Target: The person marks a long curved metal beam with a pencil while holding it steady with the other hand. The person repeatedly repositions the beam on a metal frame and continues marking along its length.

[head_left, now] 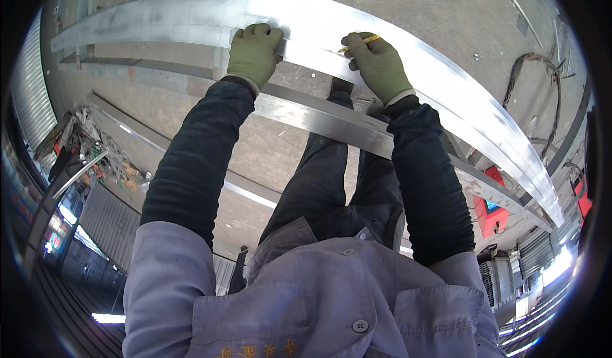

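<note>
A long, shiny metal beam (312, 15) stretches across in front of me, its edges bowed by the lens. My left hand (255, 53), in a green glove, rests on the beam's near side with its fingers curled and close together. What those fingers press on or hold is hidden beneath the glove. To the right, my gloved right hand (377, 65) pinches a slim yellow pencil (371, 38) between thumb and fingers. The pencil lies slanted just over the beam's bright surface, its lower end close to the near edge.
A narrower steel bar (306, 110) runs nearer to me, across my legs. Red equipment (489, 214) stands at right on the floor. Dark cables (556, 96) loop at far right. Scrap and debris (105, 147) are piled at left.
</note>
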Demonstrator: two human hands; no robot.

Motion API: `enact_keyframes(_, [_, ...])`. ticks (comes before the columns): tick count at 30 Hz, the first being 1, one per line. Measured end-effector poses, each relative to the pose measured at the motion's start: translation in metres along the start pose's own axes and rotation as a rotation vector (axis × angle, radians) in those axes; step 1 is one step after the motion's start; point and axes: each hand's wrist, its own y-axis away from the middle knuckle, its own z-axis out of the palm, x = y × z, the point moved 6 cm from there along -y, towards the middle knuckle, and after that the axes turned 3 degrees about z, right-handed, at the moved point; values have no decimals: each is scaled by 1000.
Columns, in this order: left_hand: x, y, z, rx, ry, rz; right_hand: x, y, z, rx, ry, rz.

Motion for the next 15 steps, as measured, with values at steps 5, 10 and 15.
enact_keyframes(5, [0,1,0,-14,20,-6,6,-9,14,39,246,-168])
enact_keyframes(10, [-1,1,2,-10,14,-15,10,-12,21,27,360,-207])
enact_keyframes(15, [0,0,2,-11,23,-17,11,-13,23,23,398,-176])
